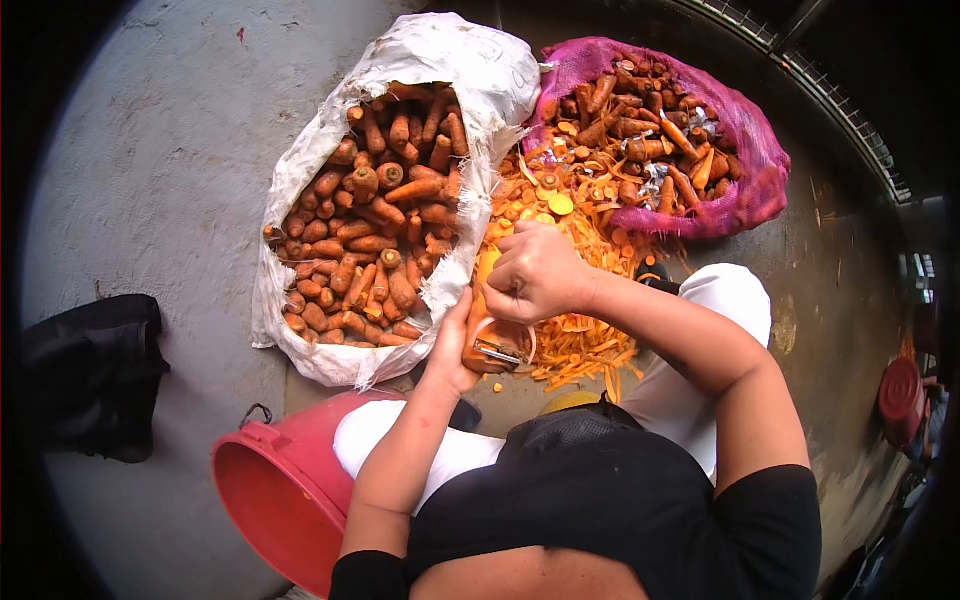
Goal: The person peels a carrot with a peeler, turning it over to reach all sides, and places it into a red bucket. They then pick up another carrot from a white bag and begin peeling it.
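My left hand (458, 345) is wrapped round a carrot (484, 352), held low in front of my body. Just above it, my right hand (535, 272) is closed in a fist round a peeler (497, 351), whose metal blade lies against the carrot. A pale band curves beside the blade. Beneath and beyond both hands spreads a heap of orange peelings (590, 350) with cut carrot ends in it. To the left of my hands, a white sack (300, 185) lies open, full of unpeeled carrots (350, 230).
A pink mesh sack (765, 170) with carrots and scraps lies at the upper right. The red bucket (290, 470) lies tipped by my left leg. Black cloth (95, 375) is on the floor at far left. A red object (901, 402) is at far right.
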Action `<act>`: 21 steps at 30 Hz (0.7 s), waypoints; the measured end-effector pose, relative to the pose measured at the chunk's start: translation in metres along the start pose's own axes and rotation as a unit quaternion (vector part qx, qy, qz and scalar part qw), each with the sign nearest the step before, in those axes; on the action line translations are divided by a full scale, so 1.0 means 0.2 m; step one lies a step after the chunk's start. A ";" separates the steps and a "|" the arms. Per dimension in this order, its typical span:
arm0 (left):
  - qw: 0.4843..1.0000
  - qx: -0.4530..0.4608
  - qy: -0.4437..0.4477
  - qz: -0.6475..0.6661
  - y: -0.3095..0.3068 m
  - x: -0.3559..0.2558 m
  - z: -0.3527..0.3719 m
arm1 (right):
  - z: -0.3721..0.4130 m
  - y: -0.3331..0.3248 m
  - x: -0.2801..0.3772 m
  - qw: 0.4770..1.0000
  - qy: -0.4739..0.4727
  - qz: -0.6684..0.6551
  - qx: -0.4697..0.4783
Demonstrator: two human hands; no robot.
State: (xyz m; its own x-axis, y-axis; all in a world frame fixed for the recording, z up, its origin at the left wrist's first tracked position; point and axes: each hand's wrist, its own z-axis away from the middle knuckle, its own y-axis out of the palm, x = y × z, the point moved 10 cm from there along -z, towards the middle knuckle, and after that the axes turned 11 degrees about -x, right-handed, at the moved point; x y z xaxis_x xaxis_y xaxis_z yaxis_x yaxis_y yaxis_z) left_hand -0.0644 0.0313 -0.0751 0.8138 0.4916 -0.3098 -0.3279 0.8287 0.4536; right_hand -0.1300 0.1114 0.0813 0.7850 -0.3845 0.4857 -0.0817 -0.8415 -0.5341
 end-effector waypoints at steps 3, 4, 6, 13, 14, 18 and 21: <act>0.999 -0.019 0.030 -0.033 -0.02 -0.01 -0.01 | 0.03 0.01 -0.06 1.000 0.007 0.002 -0.013; 0.997 0.005 0.031 -0.065 0.00 -0.01 0.02 | 0.04 0.01 -0.09 1.000 0.014 0.002 -0.020; 0.989 0.053 0.031 -0.132 0.02 0.00 0.09 | 0.07 -0.02 -0.34 0.992 0.093 0.085 0.003; 0.989 0.103 0.047 -0.098 0.04 -0.06 0.11 | 0.27 -0.09 -0.82 0.898 0.237 0.366 0.057; 0.994 0.070 0.042 -0.076 0.00 -0.07 0.09 | 0.22 -0.11 -0.79 0.908 0.258 0.328 0.034; 0.999 0.031 0.025 0.007 -0.05 -0.11 0.01 | 0.08 -0.09 -0.55 0.957 0.277 0.082 -0.020; 0.995 0.077 0.011 0.062 -0.05 -0.11 -0.02 | 0.00 -0.04 -0.21 0.996 0.082 0.021 -0.012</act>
State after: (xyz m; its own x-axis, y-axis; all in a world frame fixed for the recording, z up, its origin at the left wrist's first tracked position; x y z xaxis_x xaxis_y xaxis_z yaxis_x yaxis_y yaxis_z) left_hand -0.0797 0.0130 -0.0765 0.7601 0.5950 -0.2611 -0.3465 0.7111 0.6118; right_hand -0.1627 0.1340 0.0658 0.6703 -0.4740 0.5711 -0.1279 -0.8318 -0.5402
